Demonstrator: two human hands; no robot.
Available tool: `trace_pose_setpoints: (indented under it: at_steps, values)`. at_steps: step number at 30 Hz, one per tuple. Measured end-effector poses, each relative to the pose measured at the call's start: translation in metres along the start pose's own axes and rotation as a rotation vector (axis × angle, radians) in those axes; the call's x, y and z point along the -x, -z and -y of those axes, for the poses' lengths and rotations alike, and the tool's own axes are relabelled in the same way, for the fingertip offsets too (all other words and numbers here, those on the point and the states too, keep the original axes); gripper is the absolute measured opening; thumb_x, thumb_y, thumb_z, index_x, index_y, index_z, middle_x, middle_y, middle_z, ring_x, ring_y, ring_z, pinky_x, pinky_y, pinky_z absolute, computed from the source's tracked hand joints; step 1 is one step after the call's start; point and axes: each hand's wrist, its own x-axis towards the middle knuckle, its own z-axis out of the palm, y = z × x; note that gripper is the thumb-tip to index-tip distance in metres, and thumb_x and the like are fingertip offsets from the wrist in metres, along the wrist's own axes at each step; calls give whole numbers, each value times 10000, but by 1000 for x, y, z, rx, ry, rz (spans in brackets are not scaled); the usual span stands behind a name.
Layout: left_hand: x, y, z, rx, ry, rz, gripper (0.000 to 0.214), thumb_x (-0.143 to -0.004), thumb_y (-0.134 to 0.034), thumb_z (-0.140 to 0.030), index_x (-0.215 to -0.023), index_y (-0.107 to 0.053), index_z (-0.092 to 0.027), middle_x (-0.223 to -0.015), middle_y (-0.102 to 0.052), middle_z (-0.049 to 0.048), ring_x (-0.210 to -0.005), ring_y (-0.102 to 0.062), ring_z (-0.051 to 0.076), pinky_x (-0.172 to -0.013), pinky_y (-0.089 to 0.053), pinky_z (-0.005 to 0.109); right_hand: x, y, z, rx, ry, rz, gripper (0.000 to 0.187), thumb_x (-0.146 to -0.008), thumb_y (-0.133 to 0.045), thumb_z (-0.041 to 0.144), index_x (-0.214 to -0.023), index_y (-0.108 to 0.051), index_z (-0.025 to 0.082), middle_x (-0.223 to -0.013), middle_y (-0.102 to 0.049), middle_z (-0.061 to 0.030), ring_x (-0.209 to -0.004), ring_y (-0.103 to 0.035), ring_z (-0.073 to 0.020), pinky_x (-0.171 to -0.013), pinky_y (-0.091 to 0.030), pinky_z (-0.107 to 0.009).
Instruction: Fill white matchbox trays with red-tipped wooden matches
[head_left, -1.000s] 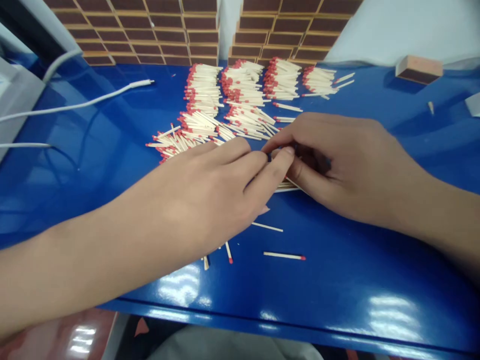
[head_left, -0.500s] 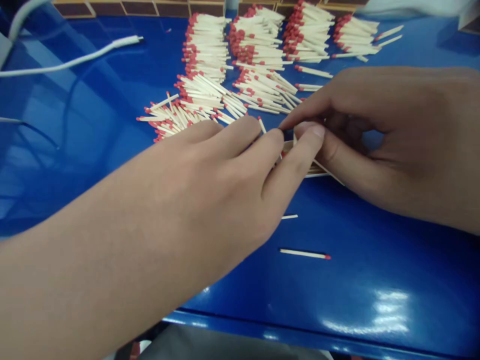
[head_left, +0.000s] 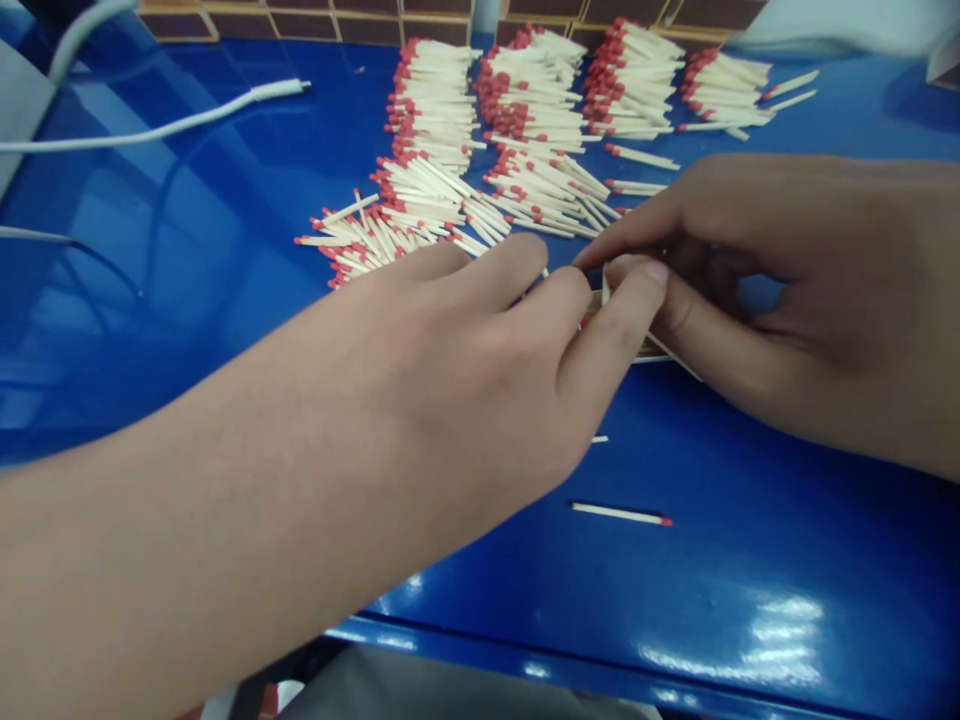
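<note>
My left hand (head_left: 465, 370) reaches across from the lower left with its fingers curled down over a small open matchbox tray (head_left: 651, 358). Its index fingertip meets the thumb of my right hand (head_left: 780, 310); whatever its own thumb presses on is hidden. Coming in from the right, my right hand is closed in a pinch at the tray, thumb and forefinger bent around its near end. A matchstick (head_left: 679, 360) slants out beneath the right thumb. Inside the tray some sticks show, mostly covered by fingers. Piles of red-headed matches (head_left: 544, 185) lie just beyond both hands.
More match piles (head_left: 634, 80) stand in rows at the back of the blue table (head_left: 750, 560). One loose match (head_left: 621, 514) lies nearer me. A white cable (head_left: 187, 125) crosses the left side. Stacked matchboxes (head_left: 304, 22) line the back edge.
The whole view has shifted slightly, so everything sits a little further right and lower. Both hands keep nearly the same pose at the tray.
</note>
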Motion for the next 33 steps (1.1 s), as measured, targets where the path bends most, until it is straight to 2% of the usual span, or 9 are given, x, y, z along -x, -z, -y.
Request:
trace_pose_setpoints:
  at_steps: [7, 11, 16, 20, 31, 33]
  values:
    - [-2, 1, -1, -13, 12, 22, 536, -1016, -399, -316, -1528, -474, -177, -1287, -678, 111, -1297, -626, 336, -1029, -560, 506, 0, -1, -2, -8, 21, 9, 223, -956, -555, 214, -1121, -705, 229, -807, -614, -18, -705, -544, -149, -680, -404, -350]
    - [-1, 1, 0, -29, 5, -7, 531, -1024, -384, -317, -1538, -460, -205, -1265, -693, 90, -1295, -630, 317, -1028, -568, 491, 0, -2, -2, -10, 14, -1, 230, -956, -561, 212, -1135, -700, 243, -804, -614, -12, -701, -545, -144, -678, -406, -343]
    - [1, -3, -1, -43, -22, -20, 538, -1011, -413, -301, -1536, -461, -191, -1280, -690, 115, -1288, -632, 331, -1015, -576, 502, 0, -1, -2, -16, 19, 2, 203, -959, -559, 241, -1103, -701, 259, -795, -617, -12, -691, -546, -155, -666, -401, -349]
    - [0, -8, -2, -66, 22, -72, 533, -1018, -388, -295, -1541, -451, -214, -1265, -696, 89, -1301, -623, 317, -1042, -559, 503, 0, -1, -1, -21, 15, 2, 226, -958, -563, 241, -1131, -707, 252, -802, -621, -18, -692, -546, -157, -667, -398, -358]
    - [-5, 2, -2, -37, 26, 23, 511, -1014, -412, -255, -1512, -509, -200, -1305, -694, 110, -1253, -656, 327, -990, -586, 494, 0, -1, -5, -22, 23, 14, 234, -961, -549, 263, -1132, -709, 260, -810, -627, -19, -677, -539, -153, -644, -383, -361]
    - [-4, 1, -2, -38, 15, 11, 510, -1013, -417, -252, -1511, -511, -194, -1311, -693, 114, -1249, -655, 327, -982, -586, 489, -1, -1, -5, -23, 9, 21, 245, -965, -547, 271, -1149, -708, 265, -818, -634, -20, -674, -540, -156, -646, -384, -363]
